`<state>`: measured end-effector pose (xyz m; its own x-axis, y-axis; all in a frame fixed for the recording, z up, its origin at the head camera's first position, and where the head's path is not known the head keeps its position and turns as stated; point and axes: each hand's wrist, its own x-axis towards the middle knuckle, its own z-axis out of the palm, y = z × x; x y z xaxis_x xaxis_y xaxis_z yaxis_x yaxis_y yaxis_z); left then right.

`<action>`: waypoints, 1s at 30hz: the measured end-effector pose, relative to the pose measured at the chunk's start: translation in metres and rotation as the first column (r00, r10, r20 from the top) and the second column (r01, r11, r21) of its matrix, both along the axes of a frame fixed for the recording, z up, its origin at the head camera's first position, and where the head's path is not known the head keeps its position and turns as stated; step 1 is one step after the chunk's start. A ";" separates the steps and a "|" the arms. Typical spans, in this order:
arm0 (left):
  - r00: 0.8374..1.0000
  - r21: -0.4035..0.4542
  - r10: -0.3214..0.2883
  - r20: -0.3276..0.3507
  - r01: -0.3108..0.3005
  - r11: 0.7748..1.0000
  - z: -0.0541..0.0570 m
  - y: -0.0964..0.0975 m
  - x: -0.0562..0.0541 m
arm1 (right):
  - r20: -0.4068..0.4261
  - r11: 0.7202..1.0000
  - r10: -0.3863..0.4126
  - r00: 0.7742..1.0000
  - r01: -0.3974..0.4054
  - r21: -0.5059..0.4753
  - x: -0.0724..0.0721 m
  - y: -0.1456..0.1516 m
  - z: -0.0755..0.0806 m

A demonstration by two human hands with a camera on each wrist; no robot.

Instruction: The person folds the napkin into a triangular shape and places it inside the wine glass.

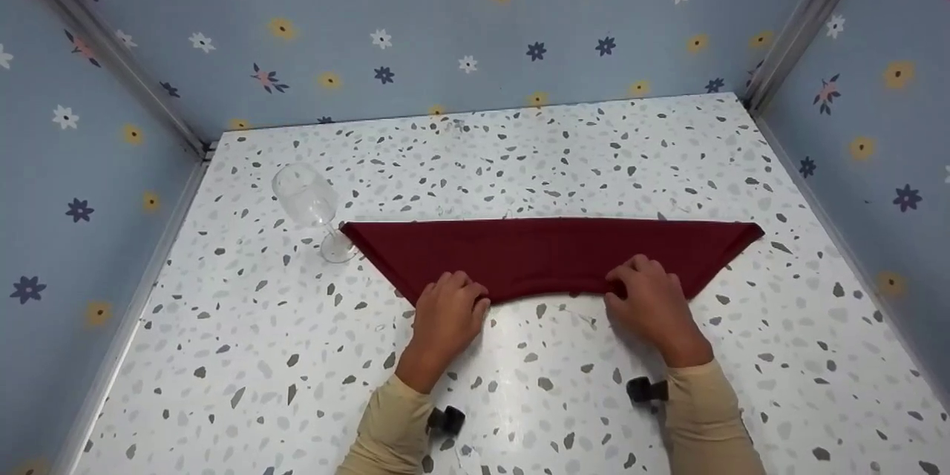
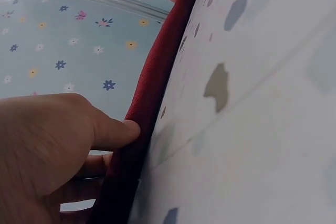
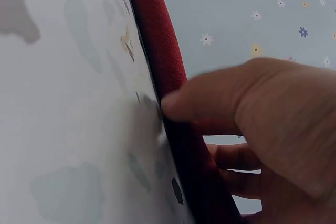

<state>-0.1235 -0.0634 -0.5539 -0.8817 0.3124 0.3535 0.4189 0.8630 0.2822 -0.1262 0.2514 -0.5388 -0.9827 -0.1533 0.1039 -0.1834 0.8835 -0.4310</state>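
Note:
A dark red cloth napkin (image 1: pixel 549 256) lies on the speckled table, folded into a wide trapezoid with its long side away from me. My left hand (image 1: pixel 449 315) holds its near edge toward the left corner, fingers on top and thumb against the fold. Toward the other end, my right hand (image 1: pixel 657 304) grips the same edge with thumb and curled fingers. Both wrist views show this edge as a thick, rounded fold, with the left thumb (image 2: pixel 123 132) and the right thumb (image 3: pixel 184 100) pressed to it. Between the hands the edge bows slightly.
A clear wine glass (image 1: pixel 306 197) stands at the left, its foot right by the napkin's far left corner. Flower-patterned walls (image 1: pixel 475 30) enclose the white speckled table (image 1: pixel 260 356) at the back and both sides. Black wrist-worn devices hang inside each sleeve.

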 end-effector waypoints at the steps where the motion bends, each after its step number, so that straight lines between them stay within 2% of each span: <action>1: 1.000 -0.002 0.003 -0.003 -0.003 1.000 0.000 0.000 0.000 | -0.010 1.000 -0.002 1.000 0.002 0.003 0.000 0.000 0.000; 11: 1.000 -0.050 0.012 -0.011 -0.013 0.999 0.002 0.003 -0.001 | -0.068 1.000 0.009 0.998 -0.007 0.028 0.000 0.000 0.002; 17: 0.999 -0.071 0.015 0.028 -0.013 0.997 0.002 0.004 0.000 | -0.042 1.000 -0.012 0.999 0.012 0.011 0.001 0.000 0.000; 21: 0.997 -0.036 0.018 0.081 -0.015 0.999 0.003 0.005 0.000 | -0.026 1.000 -0.019 0.999 0.019 0.003 0.002 -0.001 -0.001; 26: 0.988 0.065 0.016 0.151 -0.026 0.998 0.005 0.005 0.001 | -0.024 1.000 -0.015 1.000 0.015 0.010 0.001 0.000 0.000; 30: 0.989 0.105 0.024 0.146 -0.039 0.994 0.004 0.004 -0.001 | -0.029 1.000 -0.008 1.000 0.009 0.021 0.001 0.000 0.001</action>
<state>-0.1241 -0.0597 -0.5503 -0.9346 0.2508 0.2522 0.3403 0.8367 0.4291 -0.1253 0.2511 -0.5374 -0.9807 -0.1472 0.1290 -0.1877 0.8938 -0.4073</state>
